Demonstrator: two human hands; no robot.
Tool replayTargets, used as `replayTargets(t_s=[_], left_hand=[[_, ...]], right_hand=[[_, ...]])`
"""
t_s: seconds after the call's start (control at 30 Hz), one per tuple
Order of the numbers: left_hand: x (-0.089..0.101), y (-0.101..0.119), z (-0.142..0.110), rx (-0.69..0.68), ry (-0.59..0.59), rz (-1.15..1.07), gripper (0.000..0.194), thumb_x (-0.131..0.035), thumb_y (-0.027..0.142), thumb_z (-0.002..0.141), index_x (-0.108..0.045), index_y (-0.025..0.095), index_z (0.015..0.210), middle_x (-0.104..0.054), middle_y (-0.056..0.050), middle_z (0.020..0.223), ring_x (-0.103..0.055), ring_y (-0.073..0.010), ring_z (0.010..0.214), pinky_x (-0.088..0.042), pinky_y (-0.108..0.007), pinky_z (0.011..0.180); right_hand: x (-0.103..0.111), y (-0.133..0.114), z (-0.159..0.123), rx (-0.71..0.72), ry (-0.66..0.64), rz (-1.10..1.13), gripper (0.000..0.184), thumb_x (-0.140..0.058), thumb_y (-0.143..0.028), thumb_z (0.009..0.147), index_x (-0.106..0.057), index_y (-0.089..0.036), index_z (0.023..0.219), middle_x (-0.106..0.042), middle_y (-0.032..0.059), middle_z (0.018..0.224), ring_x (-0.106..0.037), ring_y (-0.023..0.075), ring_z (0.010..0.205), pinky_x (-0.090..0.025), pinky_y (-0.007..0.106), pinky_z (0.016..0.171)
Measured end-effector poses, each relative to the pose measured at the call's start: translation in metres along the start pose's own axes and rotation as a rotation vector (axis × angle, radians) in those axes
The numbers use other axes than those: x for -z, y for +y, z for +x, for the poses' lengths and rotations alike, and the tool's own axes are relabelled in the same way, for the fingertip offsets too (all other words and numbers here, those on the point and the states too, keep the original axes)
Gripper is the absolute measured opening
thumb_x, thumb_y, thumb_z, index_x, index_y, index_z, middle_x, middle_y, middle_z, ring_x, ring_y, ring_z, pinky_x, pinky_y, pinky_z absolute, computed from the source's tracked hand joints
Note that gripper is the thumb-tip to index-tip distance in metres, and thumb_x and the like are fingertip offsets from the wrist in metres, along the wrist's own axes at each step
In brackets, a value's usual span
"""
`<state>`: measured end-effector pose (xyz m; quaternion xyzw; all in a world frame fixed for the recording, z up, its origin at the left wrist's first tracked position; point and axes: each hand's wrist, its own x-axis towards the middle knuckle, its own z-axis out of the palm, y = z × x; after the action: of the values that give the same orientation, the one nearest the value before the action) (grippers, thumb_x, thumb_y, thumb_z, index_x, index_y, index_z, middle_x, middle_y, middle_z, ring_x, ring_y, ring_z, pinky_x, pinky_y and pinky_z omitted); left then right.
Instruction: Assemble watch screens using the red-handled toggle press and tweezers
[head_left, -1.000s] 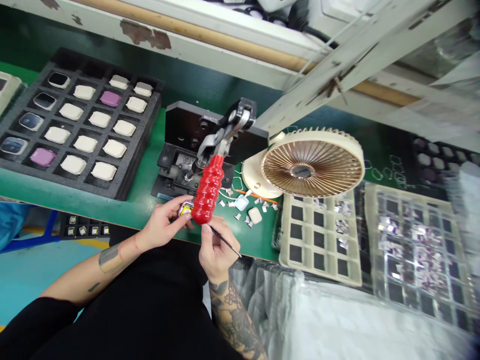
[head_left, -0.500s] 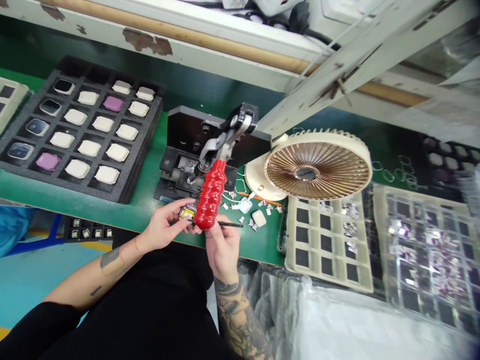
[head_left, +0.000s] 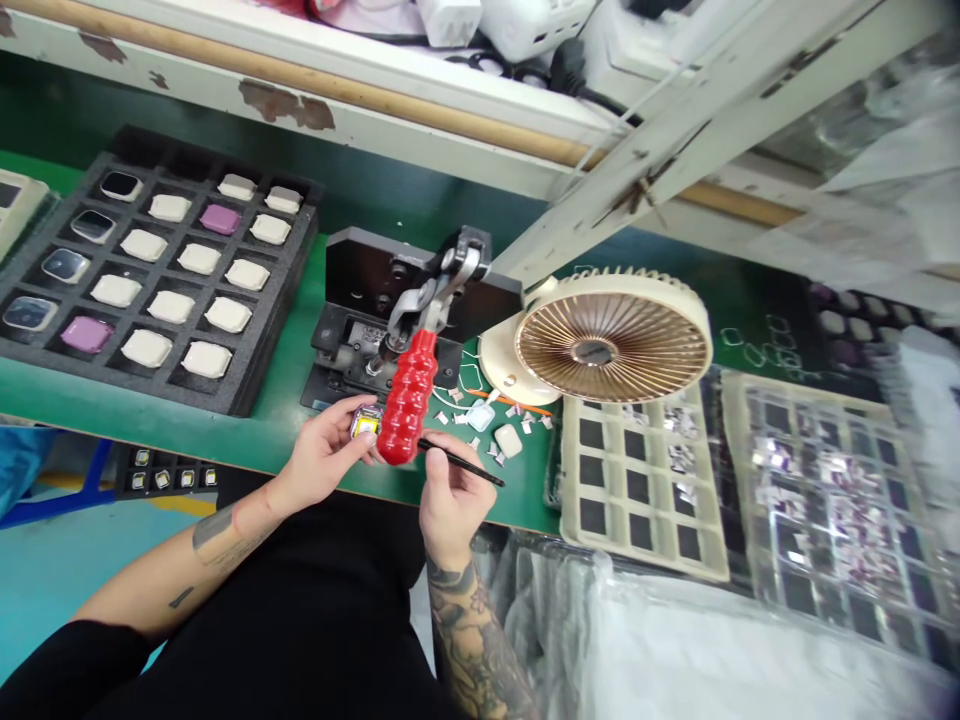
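Between the thumb and fingers of my left hand [head_left: 319, 455] is a small watch-like case [head_left: 365, 421] with a yellow-framed square on its face. My right hand [head_left: 454, 495] is closed round a thin black pen-like tool, perhaps tweezers [head_left: 469, 466]. The tool's inner end passes behind the red ribbed handle [head_left: 407, 400], so its tip is hidden. That handle belongs to a black toggle-clamp press [head_left: 360, 345] standing on the green bench just beyond my hands. To the right of the handle, small metallic pieces [head_left: 495, 455] and a cream rounded-square part [head_left: 508, 440] lie scattered.
A dark foam tray [head_left: 255, 365] with white, purple and glass-faced cases is at left. A cream desk fan [head_left: 613, 335] stands right of the press. Compartment trays [head_left: 652, 545] [head_left: 757, 580] of small parts sit farther right. Plastic wrapping [head_left: 675, 640] covers the lower right.
My right hand has drawn slightly right and away from the case, and the tool has swung to a new slant. My left hand still holds the case. The view has shifted a little.
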<state>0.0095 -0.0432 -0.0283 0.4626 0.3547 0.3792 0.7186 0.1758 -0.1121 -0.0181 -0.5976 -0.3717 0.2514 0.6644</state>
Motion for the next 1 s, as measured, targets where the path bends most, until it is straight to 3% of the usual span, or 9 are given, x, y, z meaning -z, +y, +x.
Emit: replayTargets(t_s=[0.17, 0.37, 0.53, 0.6, 0.7, 0.77, 0.83, 0.93, 1.0], left_hand=[[0.006, -0.004, 0.000, -0.047, -0.018, -0.112, 0.056, -0.066, 0.051, 0.110, -0.064, 0.013, 0.152, -0.082, -0.016, 0.114, -0.084, -0.0255, 0.088, -0.071, -0.039, 0.078], [0.011, -0.010, 0.001, -0.043, -0.032, -0.170, 0.064, -0.063, 0.059, 0.110, -0.063, 0.010, 0.151, -0.083, -0.021, 0.117, -0.085, -0.0296, 0.089, -0.069, -0.040, 0.076], [0.009, -0.007, 0.001, -0.022, -0.013, -0.115, 0.067, -0.065, 0.061, 0.108, -0.060, 0.012, 0.153, -0.083, -0.020, 0.119, -0.086, -0.0320, 0.095, -0.070, -0.044, 0.084], [0.008, -0.004, 0.001, -0.006, 0.013, -0.076, 0.060, -0.071, 0.055, 0.106, -0.062, 0.015, 0.150, -0.084, -0.018, 0.117, -0.087, -0.0304, 0.094, -0.071, -0.043, 0.084], [0.004, 0.001, 0.001, -0.011, 0.038, -0.007, 0.054, -0.079, 0.044, 0.103, -0.062, 0.017, 0.146, -0.085, -0.014, 0.111, -0.086, -0.0283, 0.090, -0.070, -0.038, 0.078], [0.002, 0.004, 0.001, -0.019, 0.044, 0.029, 0.054, -0.078, 0.043, 0.103, -0.060, 0.018, 0.148, -0.084, -0.014, 0.110, -0.086, -0.0277, 0.089, -0.070, -0.038, 0.077], [-0.001, 0.006, 0.001, -0.017, 0.041, 0.060, 0.056, -0.076, 0.044, 0.105, -0.056, 0.018, 0.151, -0.084, -0.013, 0.109, -0.086, -0.0272, 0.088, -0.070, -0.039, 0.078], [-0.002, 0.006, 0.001, -0.028, 0.020, 0.106, 0.059, -0.076, 0.044, 0.104, -0.054, 0.019, 0.152, -0.085, -0.013, 0.111, -0.086, -0.0263, 0.090, -0.071, -0.039, 0.081], [-0.002, 0.005, 0.001, -0.037, 0.011, 0.127, 0.056, -0.077, 0.044, 0.104, -0.056, 0.018, 0.149, -0.085, -0.013, 0.112, -0.085, -0.0253, 0.090, -0.070, -0.038, 0.082]], right_hand=[[0.004, 0.008, -0.007, -0.073, -0.043, 0.117, 0.015, -0.076, -0.036, 0.104, -0.081, -0.023, 0.110, -0.085, 0.0081, 0.107, -0.083, 0.0225, 0.090, -0.071, 0.037, 0.080], [0.003, 0.015, -0.006, -0.113, 0.018, 0.166, 0.018, -0.075, -0.039, 0.104, -0.079, -0.024, 0.113, -0.085, 0.0088, 0.109, -0.084, 0.0244, 0.090, -0.071, 0.042, 0.082], [0.000, 0.013, -0.007, -0.163, -0.093, 0.218, 0.016, -0.076, -0.039, 0.104, -0.079, -0.024, 0.109, -0.084, 0.0077, 0.104, -0.081, 0.0216, 0.082, -0.069, 0.039, 0.078], [0.020, -0.001, 0.001, -0.114, -0.177, 0.286, 0.014, -0.073, -0.037, 0.106, -0.078, -0.025, 0.108, -0.083, 0.0068, 0.098, -0.079, 0.0213, 0.079, -0.067, 0.038, 0.073], [0.077, -0.041, 0.029, 0.026, -0.348, 0.241, 0.009, -0.071, -0.032, 0.107, -0.078, -0.026, 0.108, -0.081, 0.0065, 0.092, -0.078, 0.0240, 0.083, -0.065, 0.041, 0.076], [0.111, -0.071, 0.054, 0.095, -0.478, 0.012, 0.008, -0.071, -0.028, 0.106, -0.079, -0.025, 0.106, -0.081, 0.0067, 0.092, -0.078, 0.0246, 0.086, -0.064, 0.042, 0.081], [0.123, -0.091, 0.082, 0.129, -0.589, -0.333, 0.010, -0.071, -0.026, 0.106, -0.080, -0.024, 0.103, -0.083, 0.0063, 0.096, -0.078, 0.0232, 0.087, -0.063, 0.039, 0.084], [0.092, -0.092, 0.128, 0.298, -0.493, -0.630, 0.014, -0.070, -0.029, 0.106, -0.081, -0.024, 0.099, -0.083, 0.0048, 0.097, -0.079, 0.0219, 0.088, -0.064, 0.037, 0.086], [0.058, -0.081, 0.151, 0.459, -0.219, -0.606, 0.016, -0.067, -0.031, 0.109, -0.081, -0.024, 0.106, -0.084, 0.0065, 0.106, -0.079, 0.0227, 0.098, -0.065, 0.040, 0.095]])
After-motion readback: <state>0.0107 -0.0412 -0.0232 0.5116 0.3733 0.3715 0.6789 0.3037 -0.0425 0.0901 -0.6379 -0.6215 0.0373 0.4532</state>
